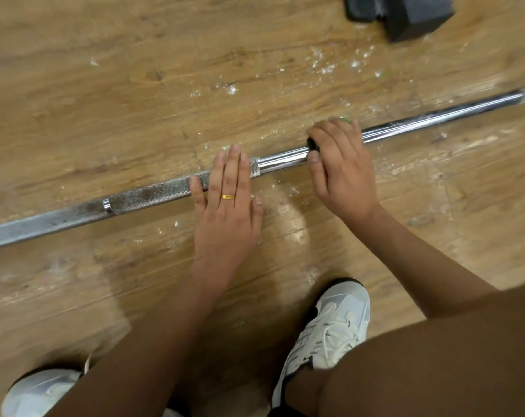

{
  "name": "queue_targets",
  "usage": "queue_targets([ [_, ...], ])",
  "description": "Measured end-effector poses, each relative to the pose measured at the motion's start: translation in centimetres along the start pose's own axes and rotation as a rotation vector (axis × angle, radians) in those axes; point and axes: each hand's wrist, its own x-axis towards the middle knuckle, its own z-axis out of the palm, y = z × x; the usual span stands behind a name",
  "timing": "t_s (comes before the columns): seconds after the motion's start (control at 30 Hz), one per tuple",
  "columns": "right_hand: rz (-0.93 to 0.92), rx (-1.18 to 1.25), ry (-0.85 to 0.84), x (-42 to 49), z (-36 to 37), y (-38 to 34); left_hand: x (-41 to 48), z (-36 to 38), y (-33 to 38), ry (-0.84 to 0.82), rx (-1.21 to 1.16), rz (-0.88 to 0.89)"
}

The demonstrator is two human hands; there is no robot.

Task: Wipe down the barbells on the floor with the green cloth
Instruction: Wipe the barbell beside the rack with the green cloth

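Barbell (pixel 153 192) steadied by left hand (pixel 225 212), fingers straight and together; green cloth (pixel 344 119) gripped round it by right hand (pixel 339 164); grimy knurl toward 8 o'clock judged unwiped

One head-worn wide-angle view. Faces almost straight down at wooden floor (pixel 135 70), close; barbell (pixel 153 191) diagonal across frame, shoes (pixel 330 323) at bottom.

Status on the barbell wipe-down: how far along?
Looks done: the smooth chrome stretch right of the hands shines. In hand: the right hand grips the long steel barbell through a barely visible green cloth; the left hand rests flat on it. Left: the dull, stained knurled section leftward. No other bar in view.
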Motion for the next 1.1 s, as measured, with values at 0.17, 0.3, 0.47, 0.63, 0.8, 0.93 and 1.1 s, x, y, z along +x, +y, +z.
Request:
queue_targets([
  [0.17,0.107,0.013,0.031,0.7,1.0,-2.0,1.8,-0.4,-0.2,-0.009,-0.014,-0.040],
  [0.3,0.009,-0.018,-0.030,2.4,0.3,0.4,3.1,-0.7,-0.9,-0.020,0.021,-0.024],
  [0.47,0.159,-0.051,0.033,3.9,0.9,0.1,4.9,-0.8,-1.1,-0.036,0.009,-0.075],
  [0.63,-0.046,-0.034,-0.023,4.5,0.7,2.9,5.9,-0.7,-1.9,-0.021,0.022,-0.054],
  [0.8,0.079,-0.050,0.042,4.7,1.0,2.9,6.6,-0.2,-2.8,-0.037,0.108,0.005],
  [0.93,-0.084,-0.061,-0.062,5.9,0.2,4.6,7.2,0.0,-3.4,-0.020,0.114,0.028],
  [1.1,0.143,-0.065,0.066,6.2,0.4,4.7,8.2,0.4,-4.0,0.010,0.135,0.044],
])
